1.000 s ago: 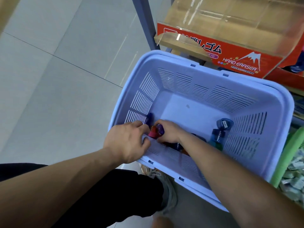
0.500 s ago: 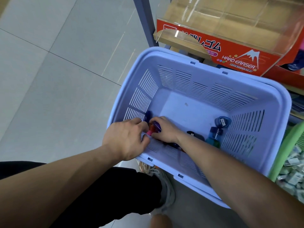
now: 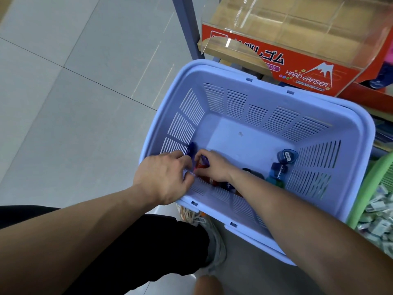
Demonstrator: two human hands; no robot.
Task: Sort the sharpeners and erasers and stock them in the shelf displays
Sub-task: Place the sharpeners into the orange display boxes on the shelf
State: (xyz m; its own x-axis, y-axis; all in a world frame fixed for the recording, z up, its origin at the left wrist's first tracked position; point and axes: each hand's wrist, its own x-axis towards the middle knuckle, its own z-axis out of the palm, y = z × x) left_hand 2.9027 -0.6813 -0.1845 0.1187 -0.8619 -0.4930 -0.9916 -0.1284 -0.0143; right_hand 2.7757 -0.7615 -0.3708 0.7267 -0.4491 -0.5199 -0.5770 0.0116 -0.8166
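A lavender plastic basket (image 3: pixel 348 133) stands on the floor below the shelf. Both hands reach into its near left corner. My right hand (image 3: pixel 214 167) curls its fingers round a purple and a red sharpener (image 3: pixel 202 163). My left hand (image 3: pixel 163 177) lies over the near rim, fingers bent down inside next to a dark blue sharpener (image 3: pixel 192 148); what the fingertips touch is hidden. More sharpeners (image 3: pixel 286 156) in blue, teal and black lie along the near wall and the right side. A clear display box with a red "HARD ERASER" front (image 3: pixel 306 75) sits on the shelf above.
A grey shelf post (image 3: pixel 185 28) rises at the basket's far left. A green basket (image 3: pixel 370 188) holding several wrapped erasers (image 3: pixel 380 220) stands at the right. My black trouser leg and light shoe (image 3: pixel 214 241) are under the basket's near edge. Grey tiled floor lies to the left.
The hands have stayed in the basket's near left corner with the purple and red sharpeners. The view has shifted slightly, so the basket sits a little higher in frame.
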